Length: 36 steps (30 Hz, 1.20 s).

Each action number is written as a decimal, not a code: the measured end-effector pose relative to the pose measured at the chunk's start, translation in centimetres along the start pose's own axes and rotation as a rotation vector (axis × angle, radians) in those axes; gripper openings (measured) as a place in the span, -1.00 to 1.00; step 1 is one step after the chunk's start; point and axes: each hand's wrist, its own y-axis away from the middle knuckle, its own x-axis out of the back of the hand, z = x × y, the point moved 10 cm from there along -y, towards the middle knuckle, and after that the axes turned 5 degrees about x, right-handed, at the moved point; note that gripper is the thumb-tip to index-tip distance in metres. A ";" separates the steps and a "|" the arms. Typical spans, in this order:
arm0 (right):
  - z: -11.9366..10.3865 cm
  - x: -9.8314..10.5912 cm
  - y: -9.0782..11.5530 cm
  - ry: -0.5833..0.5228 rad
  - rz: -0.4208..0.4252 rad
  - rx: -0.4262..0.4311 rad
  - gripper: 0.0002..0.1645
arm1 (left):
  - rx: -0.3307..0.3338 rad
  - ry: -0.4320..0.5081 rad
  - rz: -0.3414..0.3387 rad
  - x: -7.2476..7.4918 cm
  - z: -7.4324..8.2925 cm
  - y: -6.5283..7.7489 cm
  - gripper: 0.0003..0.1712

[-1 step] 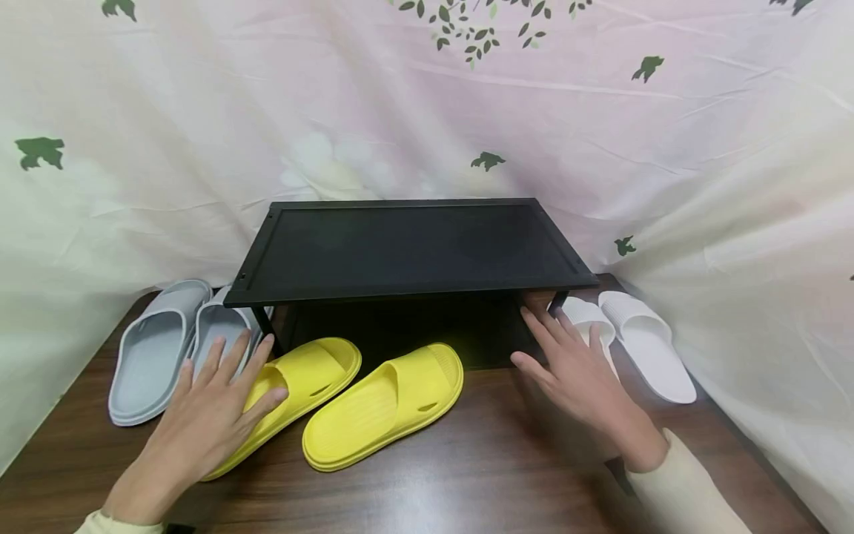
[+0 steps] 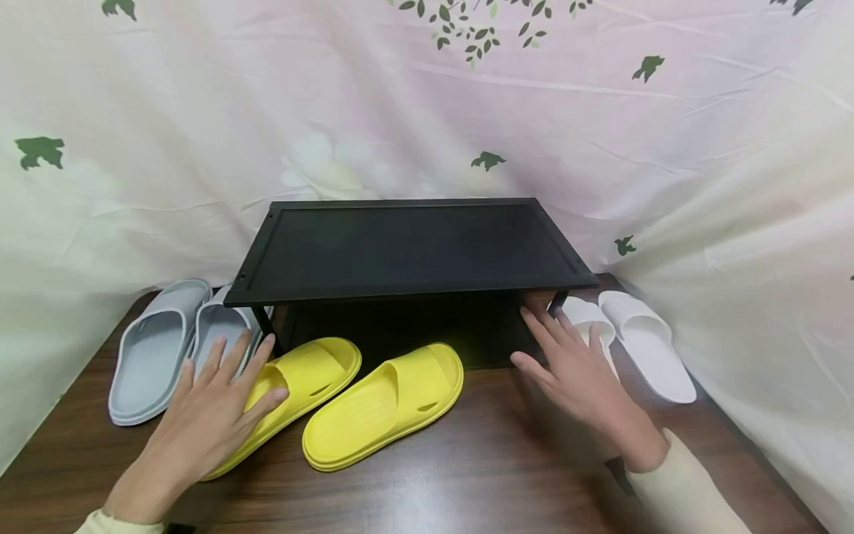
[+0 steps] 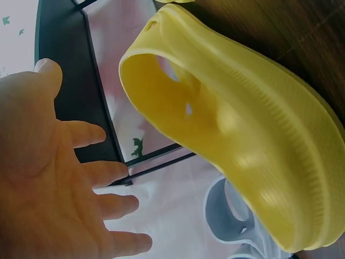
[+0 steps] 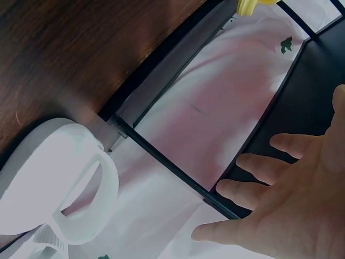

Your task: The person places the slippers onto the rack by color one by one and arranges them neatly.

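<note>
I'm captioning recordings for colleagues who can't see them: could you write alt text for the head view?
A person's left hand and right hand, fingers spread and holding nothing, are held out toward a low black rack. Yellow slippers lie at its front, with grey slippers on the left and white slippers on the right.

2 yellow slides; 2 grey slippers; 2 white slippers; black rack; brown wood-grain tabletop; pink-and-cream backdrop cloth — green birds, leaves.
</note>
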 end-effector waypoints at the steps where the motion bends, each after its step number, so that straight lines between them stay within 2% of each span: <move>1: 0.0 0.0 0.0 -0.001 0.000 0.002 -0.12 | -0.001 0.000 -0.003 -0.1 0.0 0.0 -0.10; 12: 0.3 -0.2 0.2 -0.030 0.001 -0.004 -0.13 | 0.014 0.003 -0.010 -0.5 -0.4 0.2 -0.10; 19: 0.0 0.1 -0.1 -0.028 0.042 0.030 -0.17 | 0.003 -0.012 0.013 -0.1 -0.4 0.1 -0.10; 29: 0.1 0.7 -0.3 -0.048 0.092 0.066 -0.24 | 0.027 -0.041 0.010 0.3 -0.8 -0.1 -0.08; 36: 0.4 1.3 -0.3 -0.056 0.119 0.077 -0.26 | 0.036 -0.026 0.019 0.4 -1.2 0.1 -0.08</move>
